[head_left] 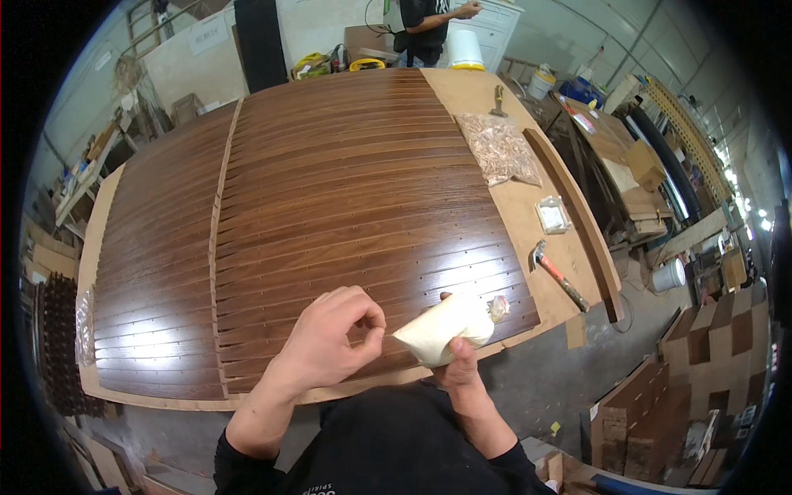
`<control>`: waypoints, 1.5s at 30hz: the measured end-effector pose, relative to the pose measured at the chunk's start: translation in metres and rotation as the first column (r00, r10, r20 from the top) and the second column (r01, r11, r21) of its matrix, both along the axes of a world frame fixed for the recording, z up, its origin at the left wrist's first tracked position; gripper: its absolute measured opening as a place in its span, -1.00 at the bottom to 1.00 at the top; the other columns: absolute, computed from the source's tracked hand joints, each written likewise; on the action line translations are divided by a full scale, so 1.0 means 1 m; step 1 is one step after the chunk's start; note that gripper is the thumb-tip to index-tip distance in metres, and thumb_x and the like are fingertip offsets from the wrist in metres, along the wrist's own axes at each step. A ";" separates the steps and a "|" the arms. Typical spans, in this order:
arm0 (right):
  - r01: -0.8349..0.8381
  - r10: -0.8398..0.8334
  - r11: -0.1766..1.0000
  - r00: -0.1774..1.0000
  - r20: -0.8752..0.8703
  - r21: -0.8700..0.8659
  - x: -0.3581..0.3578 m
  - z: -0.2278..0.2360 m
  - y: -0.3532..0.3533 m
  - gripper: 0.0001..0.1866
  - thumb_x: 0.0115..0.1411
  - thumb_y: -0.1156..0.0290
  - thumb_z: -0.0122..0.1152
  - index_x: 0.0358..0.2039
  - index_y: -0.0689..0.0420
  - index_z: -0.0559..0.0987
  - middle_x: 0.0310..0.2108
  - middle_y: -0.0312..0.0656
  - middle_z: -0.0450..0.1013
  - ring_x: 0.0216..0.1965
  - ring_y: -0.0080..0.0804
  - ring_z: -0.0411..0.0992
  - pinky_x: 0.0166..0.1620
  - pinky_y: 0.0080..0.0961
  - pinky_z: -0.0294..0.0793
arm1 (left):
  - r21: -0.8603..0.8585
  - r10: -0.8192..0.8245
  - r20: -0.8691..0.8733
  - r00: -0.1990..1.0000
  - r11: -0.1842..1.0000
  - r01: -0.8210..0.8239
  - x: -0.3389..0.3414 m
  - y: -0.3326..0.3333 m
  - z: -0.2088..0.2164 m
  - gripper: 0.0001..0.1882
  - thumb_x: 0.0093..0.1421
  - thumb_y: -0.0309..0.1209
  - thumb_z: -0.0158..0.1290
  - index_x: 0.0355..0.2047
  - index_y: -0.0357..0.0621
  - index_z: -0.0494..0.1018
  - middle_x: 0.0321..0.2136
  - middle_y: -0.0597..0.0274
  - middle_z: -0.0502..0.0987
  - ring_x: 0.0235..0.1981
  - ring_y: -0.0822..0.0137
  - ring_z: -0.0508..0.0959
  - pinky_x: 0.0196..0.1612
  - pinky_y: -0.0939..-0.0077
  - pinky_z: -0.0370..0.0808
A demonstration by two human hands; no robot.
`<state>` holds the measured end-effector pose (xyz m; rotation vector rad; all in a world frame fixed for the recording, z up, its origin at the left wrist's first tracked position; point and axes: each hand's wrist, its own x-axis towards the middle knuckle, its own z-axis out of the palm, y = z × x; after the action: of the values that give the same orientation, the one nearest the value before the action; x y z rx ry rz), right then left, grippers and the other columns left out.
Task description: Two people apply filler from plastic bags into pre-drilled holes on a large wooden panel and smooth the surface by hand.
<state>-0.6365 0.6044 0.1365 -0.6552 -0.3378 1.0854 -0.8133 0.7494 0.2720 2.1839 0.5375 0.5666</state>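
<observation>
A plump bag of cream-coloured paste point(452, 328), shaped like a piping bag, rests in my right hand point(459, 365). My thumb lies over its near side; most of the other fingers are hidden under it. The bag's narrow tip points left, and its twisted end is at the right. Just left of the tip is my left hand point(337, 337), thumb and forefinger brought together in a pinch; what they hold, if anything, is too small to make out. Below both hands lies a large panel of dark brown wooden slats point(355, 198), dotted with small holes along the boards.
On the pale board's right margin lie a claw hammer point(561, 276), a small white box point(552, 214), a clear bag of small wooden pieces point(499, 148), a brush point(498, 101) and a long wooden bar point(573, 223). Another person point(425, 29) stands beyond the far edge, near a white bucket point(465, 49).
</observation>
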 end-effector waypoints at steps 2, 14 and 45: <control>0.005 -0.006 1.000 1.000 0.026 0.025 0.002 -0.004 -0.001 -0.07 -0.01 0.20 0.52 0.34 0.16 0.30 0.04 -0.17 0.45 0.07 -0.32 0.48 0.11 -0.30 0.54 | 0.015 -0.023 -0.024 0.999 1.000 0.023 -0.003 -0.001 0.004 -0.85 0.12 -0.41 0.27 -0.33 -0.08 0.53 -0.38 0.27 0.58 -0.29 0.19 0.58 -0.10 0.30 0.46; 0.089 -0.118 0.989 0.959 0.256 0.122 0.005 0.010 -0.009 -0.17 0.01 0.29 0.54 0.26 0.12 0.31 0.03 -0.07 0.43 0.04 -0.27 0.45 0.10 -0.30 0.53 | 0.171 -0.098 -0.070 0.993 0.979 0.109 0.005 -0.008 0.010 -0.85 0.11 -0.32 0.32 -0.35 -0.01 0.59 -0.34 0.33 0.61 -0.26 0.22 0.55 -0.17 0.32 0.41; 0.050 -0.054 0.998 0.996 -0.070 -0.048 -0.005 0.008 -0.006 -0.25 0.06 0.08 0.42 0.21 0.09 0.38 -0.02 -0.13 0.46 -0.06 -0.26 0.55 -0.04 -0.27 0.66 | 0.015 -0.098 0.066 0.993 0.995 0.097 -0.006 -0.008 0.021 -0.90 0.15 -0.41 0.31 -0.38 -0.07 0.59 -0.38 0.31 0.62 -0.27 0.24 0.59 -0.14 0.37 0.43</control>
<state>-0.6411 0.5989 0.1441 -0.6612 -0.2334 1.0666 -0.8188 0.7415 0.2931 2.1809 0.3909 0.5894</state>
